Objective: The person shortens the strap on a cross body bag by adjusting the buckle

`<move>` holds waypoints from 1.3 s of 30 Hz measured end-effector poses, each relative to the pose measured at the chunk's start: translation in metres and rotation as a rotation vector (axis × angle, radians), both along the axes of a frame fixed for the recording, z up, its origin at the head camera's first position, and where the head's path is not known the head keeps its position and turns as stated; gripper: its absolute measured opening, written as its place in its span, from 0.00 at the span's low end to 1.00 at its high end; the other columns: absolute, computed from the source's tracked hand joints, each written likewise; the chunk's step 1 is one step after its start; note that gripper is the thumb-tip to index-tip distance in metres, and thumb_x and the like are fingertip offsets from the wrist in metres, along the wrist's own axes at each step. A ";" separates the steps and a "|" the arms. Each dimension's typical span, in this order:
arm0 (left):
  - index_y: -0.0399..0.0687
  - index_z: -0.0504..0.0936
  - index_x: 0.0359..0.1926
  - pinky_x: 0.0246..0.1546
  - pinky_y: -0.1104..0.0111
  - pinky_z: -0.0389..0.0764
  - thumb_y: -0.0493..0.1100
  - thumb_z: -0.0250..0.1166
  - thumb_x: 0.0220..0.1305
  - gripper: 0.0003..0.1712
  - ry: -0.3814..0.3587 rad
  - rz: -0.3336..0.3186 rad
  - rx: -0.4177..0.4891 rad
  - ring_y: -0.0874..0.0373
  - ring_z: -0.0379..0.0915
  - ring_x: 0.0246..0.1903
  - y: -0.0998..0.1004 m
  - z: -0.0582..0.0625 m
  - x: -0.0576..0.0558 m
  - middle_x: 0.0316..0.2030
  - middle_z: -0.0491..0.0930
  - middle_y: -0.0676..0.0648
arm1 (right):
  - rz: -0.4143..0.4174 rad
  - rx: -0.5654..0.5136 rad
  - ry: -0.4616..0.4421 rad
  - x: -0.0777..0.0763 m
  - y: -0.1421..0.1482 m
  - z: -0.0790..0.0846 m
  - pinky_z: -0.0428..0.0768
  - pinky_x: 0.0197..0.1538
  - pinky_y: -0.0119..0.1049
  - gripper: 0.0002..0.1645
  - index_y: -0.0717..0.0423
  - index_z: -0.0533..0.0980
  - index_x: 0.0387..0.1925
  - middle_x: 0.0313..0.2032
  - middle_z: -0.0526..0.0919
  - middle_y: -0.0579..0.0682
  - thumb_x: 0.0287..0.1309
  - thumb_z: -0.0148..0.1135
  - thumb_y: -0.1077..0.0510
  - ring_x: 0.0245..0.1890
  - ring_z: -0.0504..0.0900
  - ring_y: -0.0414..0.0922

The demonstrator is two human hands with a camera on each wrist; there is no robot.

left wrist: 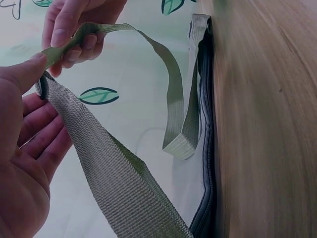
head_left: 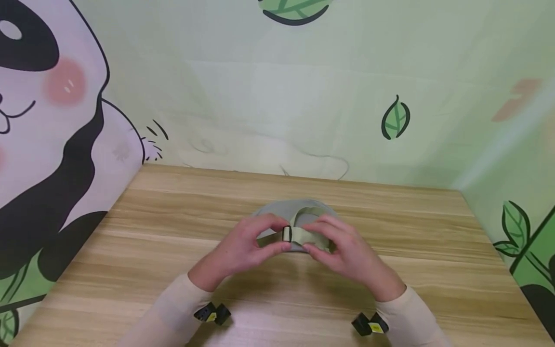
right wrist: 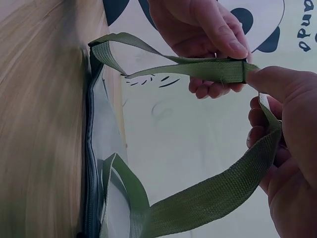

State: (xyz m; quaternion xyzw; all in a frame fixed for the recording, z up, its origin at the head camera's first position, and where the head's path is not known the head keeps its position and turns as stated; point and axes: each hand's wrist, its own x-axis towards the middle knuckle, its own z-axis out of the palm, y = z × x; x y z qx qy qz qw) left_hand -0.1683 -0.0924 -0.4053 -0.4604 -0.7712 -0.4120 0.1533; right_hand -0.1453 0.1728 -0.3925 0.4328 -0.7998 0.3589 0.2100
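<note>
A flat grey bag (head_left: 277,208) with a dark zipper (left wrist: 208,148) along its edge lies on the table. Its green webbing strap (head_left: 307,236) rises in loops toward the hands. My left hand (head_left: 243,243) pinches the strap at a small dark slide buckle (right wrist: 243,71), thumb and fingertips on either side. Just right of the buckle, my right hand (head_left: 347,246) pinches the webbing between thumb and fingers. In the right wrist view, a wide length of strap (right wrist: 213,196) hangs from the right hand down to the bag. The hands hide part of the bag.
Wood-grain table (head_left: 173,289) spreads around the bag. A pale green printed backdrop (head_left: 260,96) with a panda and leaves stands behind and at the sides. Small black devices (head_left: 370,324) sit at both sleeve cuffs.
</note>
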 end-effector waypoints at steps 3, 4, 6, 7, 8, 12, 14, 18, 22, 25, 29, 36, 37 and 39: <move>0.44 0.86 0.53 0.53 0.60 0.88 0.39 0.81 0.62 0.20 0.004 0.006 -0.005 0.56 0.87 0.47 0.000 0.000 0.000 0.45 0.91 0.49 | 0.000 -0.017 0.010 0.000 -0.002 -0.001 0.75 0.35 0.22 0.22 0.59 0.85 0.54 0.43 0.86 0.49 0.75 0.67 0.45 0.33 0.77 0.37; 0.44 0.86 0.53 0.54 0.61 0.88 0.39 0.81 0.62 0.20 0.006 0.005 -0.008 0.56 0.87 0.47 0.000 0.000 0.001 0.45 0.91 0.49 | -0.003 -0.020 0.013 0.000 -0.002 -0.002 0.74 0.34 0.21 0.23 0.59 0.85 0.54 0.42 0.85 0.49 0.75 0.66 0.44 0.33 0.77 0.37; 0.44 0.86 0.52 0.54 0.61 0.88 0.40 0.81 0.61 0.20 0.012 0.005 -0.012 0.56 0.87 0.47 0.001 0.000 0.001 0.45 0.91 0.49 | -0.003 -0.026 0.018 0.000 -0.004 -0.003 0.75 0.34 0.22 0.24 0.60 0.85 0.53 0.41 0.85 0.49 0.76 0.65 0.43 0.32 0.77 0.37; 0.44 0.86 0.52 0.54 0.62 0.88 0.40 0.81 0.61 0.20 0.014 0.003 -0.014 0.56 0.87 0.47 0.001 0.000 0.001 0.45 0.91 0.49 | -0.003 -0.028 0.018 0.000 -0.004 -0.003 0.75 0.35 0.22 0.25 0.60 0.85 0.53 0.41 0.85 0.49 0.76 0.64 0.42 0.33 0.77 0.38; 0.44 0.86 0.53 0.54 0.62 0.88 0.40 0.81 0.61 0.20 0.015 0.000 -0.014 0.56 0.88 0.47 0.001 0.000 0.001 0.45 0.91 0.49 | -0.003 -0.029 0.017 0.000 -0.005 -0.003 0.75 0.35 0.22 0.25 0.60 0.86 0.52 0.40 0.85 0.49 0.76 0.64 0.41 0.33 0.78 0.38; 0.45 0.86 0.53 0.54 0.62 0.88 0.39 0.81 0.61 0.20 0.011 -0.009 -0.012 0.56 0.87 0.47 0.001 -0.001 0.001 0.46 0.91 0.49 | 0.008 -0.031 0.026 0.000 -0.007 -0.003 0.79 0.39 0.25 0.23 0.60 0.86 0.51 0.41 0.86 0.50 0.77 0.64 0.43 0.36 0.81 0.40; 0.45 0.86 0.53 0.54 0.63 0.88 0.39 0.81 0.62 0.20 0.005 -0.009 -0.013 0.56 0.87 0.47 0.001 -0.001 0.001 0.46 0.90 0.49 | 0.012 -0.021 0.035 0.000 -0.008 -0.003 0.80 0.41 0.25 0.22 0.60 0.87 0.50 0.42 0.86 0.49 0.76 0.65 0.44 0.36 0.82 0.40; 0.45 0.86 0.53 0.54 0.63 0.88 0.39 0.81 0.62 0.20 -0.009 -0.009 -0.017 0.56 0.87 0.48 0.001 0.000 0.001 0.46 0.91 0.50 | 0.019 0.004 0.058 0.000 -0.010 -0.002 0.80 0.41 0.26 0.18 0.60 0.87 0.51 0.42 0.85 0.49 0.76 0.67 0.49 0.37 0.81 0.40; 0.46 0.87 0.52 0.54 0.64 0.88 0.40 0.81 0.62 0.18 -0.035 -0.012 -0.032 0.57 0.87 0.48 0.000 0.002 0.003 0.46 0.91 0.51 | 0.034 0.032 0.062 -0.001 -0.012 0.000 0.81 0.41 0.25 0.13 0.59 0.87 0.50 0.42 0.86 0.48 0.73 0.70 0.54 0.37 0.81 0.40; 0.47 0.87 0.50 0.54 0.65 0.88 0.40 0.81 0.62 0.17 -0.056 -0.018 -0.042 0.57 0.88 0.48 -0.001 0.004 0.003 0.45 0.91 0.51 | 0.044 0.051 0.049 -0.001 -0.015 0.002 0.81 0.40 0.26 0.11 0.58 0.87 0.50 0.42 0.86 0.47 0.70 0.73 0.58 0.37 0.81 0.39; 0.47 0.86 0.49 0.54 0.64 0.88 0.40 0.81 0.62 0.16 -0.067 -0.009 -0.041 0.56 0.88 0.47 -0.002 0.004 0.004 0.44 0.90 0.51 | 0.030 0.055 0.034 0.000 -0.016 0.002 0.81 0.40 0.27 0.15 0.59 0.86 0.51 0.42 0.85 0.48 0.64 0.77 0.62 0.37 0.81 0.39; 0.48 0.87 0.49 0.52 0.61 0.88 0.40 0.81 0.62 0.16 -0.099 0.049 -0.028 0.57 0.88 0.47 -0.006 0.002 0.003 0.44 0.91 0.51 | -0.046 0.017 0.063 0.001 -0.007 -0.005 0.74 0.35 0.23 0.18 0.59 0.85 0.54 0.42 0.83 0.49 0.69 0.75 0.55 0.31 0.73 0.38; 0.48 0.87 0.49 0.52 0.61 0.89 0.41 0.81 0.62 0.16 -0.105 0.049 -0.028 0.58 0.88 0.47 -0.007 0.003 0.003 0.44 0.91 0.51 | -0.046 0.003 0.070 0.001 -0.006 -0.006 0.72 0.33 0.23 0.18 0.60 0.85 0.54 0.41 0.83 0.49 0.72 0.72 0.51 0.29 0.72 0.37; 0.48 0.87 0.50 0.52 0.60 0.89 0.41 0.81 0.63 0.16 -0.119 0.050 -0.030 0.58 0.88 0.48 -0.007 0.003 0.003 0.45 0.91 0.51 | -0.045 -0.021 0.081 0.000 -0.004 -0.008 0.72 0.31 0.22 0.21 0.60 0.85 0.54 0.40 0.82 0.49 0.76 0.66 0.46 0.27 0.71 0.37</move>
